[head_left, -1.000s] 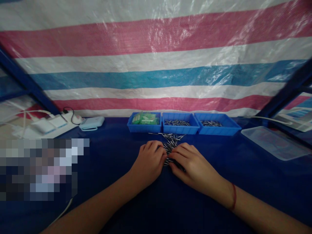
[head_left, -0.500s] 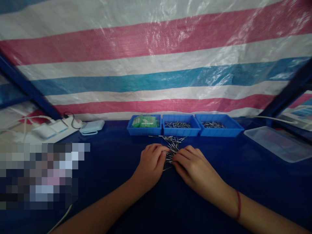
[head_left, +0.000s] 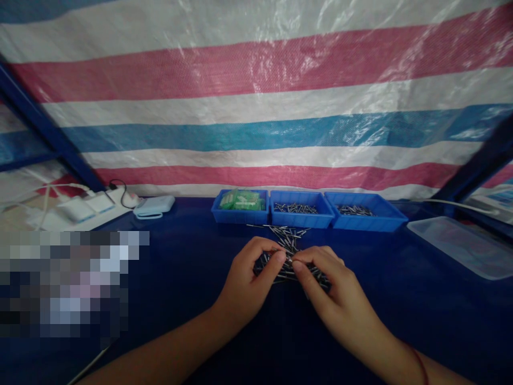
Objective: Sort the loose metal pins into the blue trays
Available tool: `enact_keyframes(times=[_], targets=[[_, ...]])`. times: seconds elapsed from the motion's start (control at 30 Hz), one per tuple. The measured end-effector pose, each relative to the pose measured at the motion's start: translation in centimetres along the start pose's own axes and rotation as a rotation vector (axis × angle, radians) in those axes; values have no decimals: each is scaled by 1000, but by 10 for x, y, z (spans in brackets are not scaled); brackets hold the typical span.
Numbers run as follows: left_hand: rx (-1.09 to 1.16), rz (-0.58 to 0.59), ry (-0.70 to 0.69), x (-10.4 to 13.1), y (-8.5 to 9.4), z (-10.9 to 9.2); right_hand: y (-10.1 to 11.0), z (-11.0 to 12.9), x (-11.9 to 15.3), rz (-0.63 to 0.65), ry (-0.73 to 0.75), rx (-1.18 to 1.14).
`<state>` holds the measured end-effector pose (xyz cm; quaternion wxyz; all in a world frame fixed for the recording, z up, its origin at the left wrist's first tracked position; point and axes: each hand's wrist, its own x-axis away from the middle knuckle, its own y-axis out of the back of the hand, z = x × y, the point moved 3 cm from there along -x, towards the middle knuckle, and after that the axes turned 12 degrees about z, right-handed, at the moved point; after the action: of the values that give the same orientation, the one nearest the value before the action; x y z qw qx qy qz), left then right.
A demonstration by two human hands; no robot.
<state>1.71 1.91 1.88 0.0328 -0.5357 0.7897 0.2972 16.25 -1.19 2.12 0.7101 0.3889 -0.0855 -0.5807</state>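
A heap of thin metal pins, rivet-like in shape, lies on the blue tabletop, with more pins spread behind it towards the trays. My left hand is over the left part of the heap, thumb and forefinger pinched at its inner edge. Facing it, my right hand curls over the right part, its thumb and forefinger also together. Between the two sets of fingertips a small shiny metal pin shows. Fingers hide most of it, and how each hand grips it is hard to see.
Along the back stand three blue trays: one with green packets, and a middle tray and right tray holding metal pins. A clear plastic lid lies right. At left are a power strip with cables and a pale blue device.
My hands have risen slightly off the pile, and their fingertips have come together around a small shiny piece. More pins now show beneath both palms. The view has shifted a little.
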Motion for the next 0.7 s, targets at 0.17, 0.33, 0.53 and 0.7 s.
enact_keyframes(times=[0.17,0.33,0.53,0.7], targets=[[42,24,14,2,-3,-4,-2,4,-2,62,57,-3],[48,54,14,5,-4,-7,-1,7,-4,87,82,3],[61,53,30,5,-4,-5,1,3,-5,71,81,33],[50,48,26,5,-3,-5,3,3,-5,58,86,42]])
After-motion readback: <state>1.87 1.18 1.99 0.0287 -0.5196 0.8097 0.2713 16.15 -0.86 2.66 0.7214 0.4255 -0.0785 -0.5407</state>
